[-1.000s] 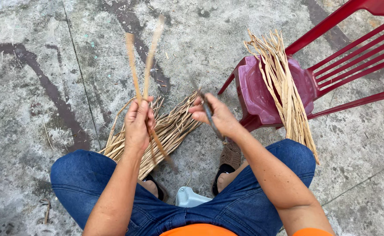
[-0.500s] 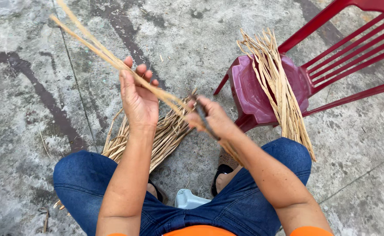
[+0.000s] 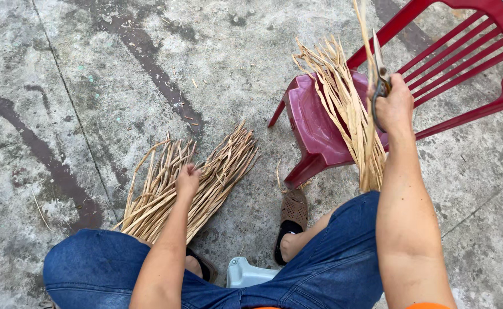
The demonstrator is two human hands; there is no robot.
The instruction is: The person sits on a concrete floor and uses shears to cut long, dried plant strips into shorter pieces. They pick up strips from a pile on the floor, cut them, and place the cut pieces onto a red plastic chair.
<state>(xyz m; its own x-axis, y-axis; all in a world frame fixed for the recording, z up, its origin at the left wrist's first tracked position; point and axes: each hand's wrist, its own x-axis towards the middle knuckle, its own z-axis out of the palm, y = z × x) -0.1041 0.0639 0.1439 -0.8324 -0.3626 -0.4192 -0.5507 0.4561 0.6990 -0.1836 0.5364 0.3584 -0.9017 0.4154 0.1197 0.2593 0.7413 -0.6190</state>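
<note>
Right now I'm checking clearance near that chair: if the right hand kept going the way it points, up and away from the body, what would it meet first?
Probably the red chair's slatted back, just beyond the right hand gripping scissors; depth is unclear.

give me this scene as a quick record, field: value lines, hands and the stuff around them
left hand: reaching down onto the floor pile of dry strips
right hand: raised, gripping scissors and a thin strip pointing up
chair bundle: dry strips lying across the small red plastic chair
second chair: larger red chair behind it
floor: stained concrete
feet: brown sandal on one foot
</note>
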